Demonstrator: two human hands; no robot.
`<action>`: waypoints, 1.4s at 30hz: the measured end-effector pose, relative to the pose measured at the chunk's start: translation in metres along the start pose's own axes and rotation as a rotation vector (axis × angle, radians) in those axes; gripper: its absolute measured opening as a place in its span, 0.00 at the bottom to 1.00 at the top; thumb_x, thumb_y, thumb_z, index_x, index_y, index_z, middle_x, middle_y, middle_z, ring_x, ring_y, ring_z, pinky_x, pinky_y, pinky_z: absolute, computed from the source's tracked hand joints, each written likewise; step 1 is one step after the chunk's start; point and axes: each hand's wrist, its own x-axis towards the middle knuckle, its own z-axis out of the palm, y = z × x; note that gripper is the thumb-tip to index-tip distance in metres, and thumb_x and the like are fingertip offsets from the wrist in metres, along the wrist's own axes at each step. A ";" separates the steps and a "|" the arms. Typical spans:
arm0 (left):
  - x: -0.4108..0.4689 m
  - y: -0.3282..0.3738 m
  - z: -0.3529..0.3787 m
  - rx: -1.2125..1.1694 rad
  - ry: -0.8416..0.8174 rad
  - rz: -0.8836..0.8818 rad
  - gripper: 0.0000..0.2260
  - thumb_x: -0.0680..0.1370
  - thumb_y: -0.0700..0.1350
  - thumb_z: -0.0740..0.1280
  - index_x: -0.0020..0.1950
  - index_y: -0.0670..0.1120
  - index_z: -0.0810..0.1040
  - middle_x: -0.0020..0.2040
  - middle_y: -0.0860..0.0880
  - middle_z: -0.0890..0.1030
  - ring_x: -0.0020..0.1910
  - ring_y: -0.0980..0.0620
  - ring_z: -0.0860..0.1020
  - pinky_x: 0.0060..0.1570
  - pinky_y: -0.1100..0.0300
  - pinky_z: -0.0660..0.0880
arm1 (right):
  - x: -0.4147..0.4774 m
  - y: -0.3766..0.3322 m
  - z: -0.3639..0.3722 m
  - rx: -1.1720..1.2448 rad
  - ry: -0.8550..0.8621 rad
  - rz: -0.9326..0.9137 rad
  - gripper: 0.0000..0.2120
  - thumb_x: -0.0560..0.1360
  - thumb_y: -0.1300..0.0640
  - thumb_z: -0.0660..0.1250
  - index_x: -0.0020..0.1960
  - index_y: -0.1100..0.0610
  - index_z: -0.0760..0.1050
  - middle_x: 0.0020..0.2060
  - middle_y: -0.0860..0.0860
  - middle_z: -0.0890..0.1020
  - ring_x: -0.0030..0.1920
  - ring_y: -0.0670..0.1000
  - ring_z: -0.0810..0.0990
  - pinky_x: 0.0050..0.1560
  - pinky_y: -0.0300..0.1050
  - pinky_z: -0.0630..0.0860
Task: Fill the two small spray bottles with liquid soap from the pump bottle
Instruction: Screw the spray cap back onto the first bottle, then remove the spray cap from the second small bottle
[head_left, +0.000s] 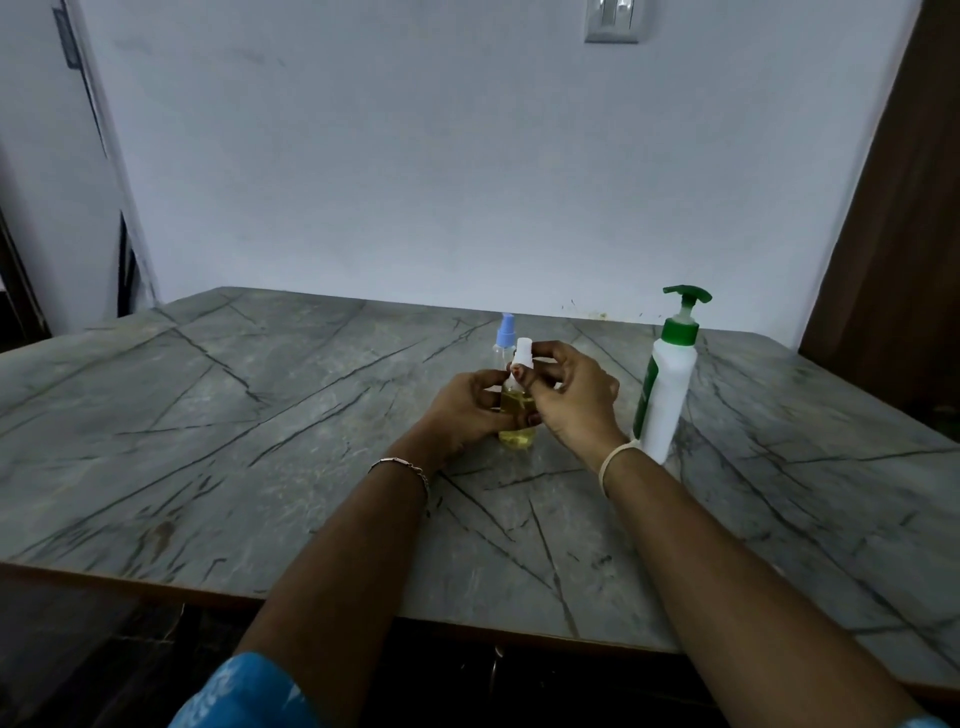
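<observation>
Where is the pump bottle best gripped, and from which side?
Likely wrap the pump bottle round its white body, below the green collar, right hand coming from its left; it stands upright and the neck is thin.

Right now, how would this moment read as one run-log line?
left hand: holds white-capped spray bottle, yellow liquid inside | right hand: pinches white spray top | blue-capped spray bottle: behind | pump bottle: upright
</observation>
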 end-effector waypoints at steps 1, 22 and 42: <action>0.000 0.000 0.001 0.006 0.006 0.000 0.29 0.59 0.48 0.80 0.58 0.47 0.77 0.48 0.45 0.85 0.49 0.48 0.83 0.57 0.50 0.77 | 0.000 0.001 0.000 0.000 0.010 -0.005 0.08 0.71 0.47 0.73 0.46 0.39 0.74 0.41 0.44 0.85 0.47 0.45 0.83 0.64 0.59 0.68; -0.001 0.002 0.005 0.235 0.226 0.082 0.22 0.66 0.45 0.79 0.58 0.45 0.78 0.46 0.51 0.82 0.42 0.58 0.80 0.44 0.69 0.77 | -0.004 0.007 0.009 0.232 -0.013 0.028 0.13 0.73 0.55 0.72 0.57 0.50 0.76 0.49 0.44 0.82 0.50 0.40 0.80 0.48 0.34 0.76; 0.007 -0.015 -0.041 0.229 0.756 -0.105 0.27 0.66 0.52 0.78 0.61 0.44 0.78 0.56 0.47 0.82 0.52 0.50 0.79 0.50 0.62 0.72 | 0.025 0.014 0.014 -0.081 -0.105 0.053 0.09 0.72 0.58 0.70 0.51 0.51 0.79 0.38 0.46 0.82 0.40 0.45 0.81 0.45 0.45 0.79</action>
